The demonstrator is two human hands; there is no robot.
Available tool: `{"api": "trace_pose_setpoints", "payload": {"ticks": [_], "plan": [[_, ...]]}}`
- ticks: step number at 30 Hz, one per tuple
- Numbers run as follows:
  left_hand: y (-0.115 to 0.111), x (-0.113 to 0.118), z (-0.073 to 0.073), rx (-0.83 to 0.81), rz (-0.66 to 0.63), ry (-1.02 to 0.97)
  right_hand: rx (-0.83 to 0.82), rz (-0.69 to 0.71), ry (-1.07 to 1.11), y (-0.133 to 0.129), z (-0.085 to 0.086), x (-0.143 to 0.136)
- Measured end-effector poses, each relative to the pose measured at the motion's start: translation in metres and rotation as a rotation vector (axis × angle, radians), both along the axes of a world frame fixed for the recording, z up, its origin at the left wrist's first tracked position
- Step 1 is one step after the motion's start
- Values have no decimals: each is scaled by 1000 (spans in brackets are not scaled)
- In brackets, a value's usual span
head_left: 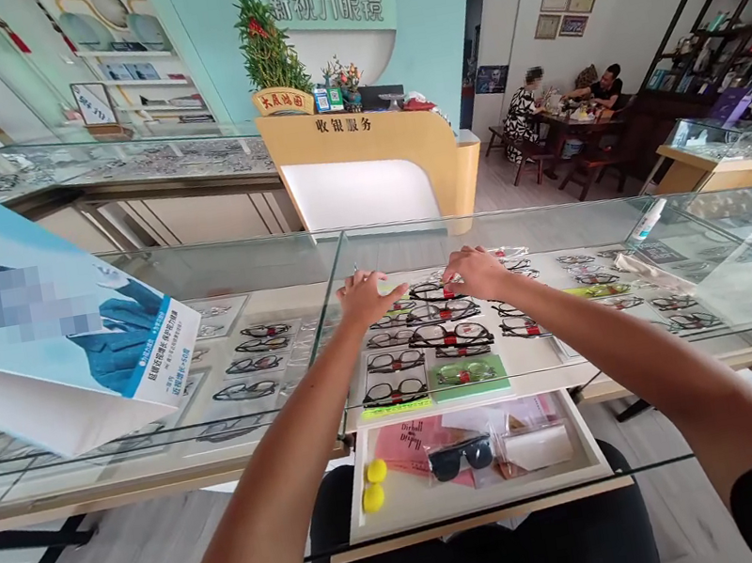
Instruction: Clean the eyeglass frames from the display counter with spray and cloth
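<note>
My left hand hovers over the left rows of eyeglasses in the glass display case, thumb stretched out and fingers apart, with nothing plainly held. My right hand is bent over the back rows, its fingers closed at the right end of dark-framed eyeglasses with a red tag. In front of the hands lie several more black frames with red tags. Nearer to me, light green eyeglasses rest on a green box. Some frames are partly hidden beneath my hands.
Below the case, a pulled-out drawer holds sunglasses, yellow round objects and plastic packets. A folded poster stand stands on the glass at left. A wooden counter lies beyond; two people sit at a table at far right.
</note>
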State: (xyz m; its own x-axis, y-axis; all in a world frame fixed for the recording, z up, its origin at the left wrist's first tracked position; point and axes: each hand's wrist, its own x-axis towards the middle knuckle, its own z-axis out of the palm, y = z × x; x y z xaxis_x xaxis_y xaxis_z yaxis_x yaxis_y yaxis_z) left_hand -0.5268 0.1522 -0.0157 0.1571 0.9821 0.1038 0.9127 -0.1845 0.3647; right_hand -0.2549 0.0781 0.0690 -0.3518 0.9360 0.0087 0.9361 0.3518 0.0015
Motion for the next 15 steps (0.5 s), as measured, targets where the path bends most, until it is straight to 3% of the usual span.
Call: {"api": "trace_pose_setpoints", "payload": {"ticks": [6,15], "plan": [[0,0,-9,55,-5,-23,-16,30,5,9,-17,-2],[-1,9,-13,70,51,-19,10,41,53,10,-23,-1]]}}
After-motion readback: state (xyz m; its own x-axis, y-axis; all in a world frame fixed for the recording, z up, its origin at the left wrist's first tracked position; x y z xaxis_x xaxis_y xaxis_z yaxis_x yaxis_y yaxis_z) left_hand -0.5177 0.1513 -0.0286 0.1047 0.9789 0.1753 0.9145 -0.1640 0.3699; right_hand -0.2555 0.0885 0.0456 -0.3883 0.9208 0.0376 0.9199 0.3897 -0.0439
